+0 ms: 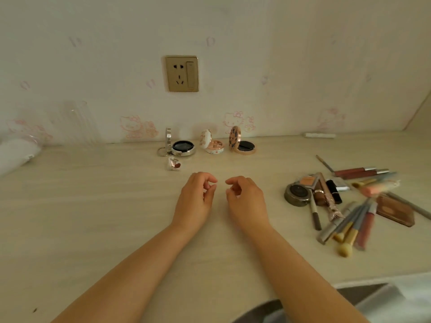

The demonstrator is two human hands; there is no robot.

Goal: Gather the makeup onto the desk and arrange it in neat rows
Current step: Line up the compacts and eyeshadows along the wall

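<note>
At the far left I see a white roll [16, 155] lying on the pale wood bench [93, 217], against the wall, with a clear plastic holder [77, 122] just beside it. Further along, a gold wall socket [182, 73] sits above the bench. Below it three open compacts stand in a row near the wall: a silver compact [180, 146] with a ring on its hinge, a white flowered compact [211, 143], and a pink speckled compact [242, 142]. A small heart-shaped case [174, 163] lies just in front of the silver one.

My left hand [197, 199] hovers over the middle of the bench, its fingers [210, 180] loosely curled and holding nothing. My right hand [247, 201] is close beside it, not touching, fingers likewise loosely bent and empty.

To the right the rest of the makeup lies in a loose heap: a round dark tin [297, 194], a brown pencil [315, 213], lipsticks [333, 192], lip gloss tubes [360, 172], a bunch of brushes [347, 231], and a brown palette [395, 212]. A white stick [320, 135] lies by the wall behind them.
</note>
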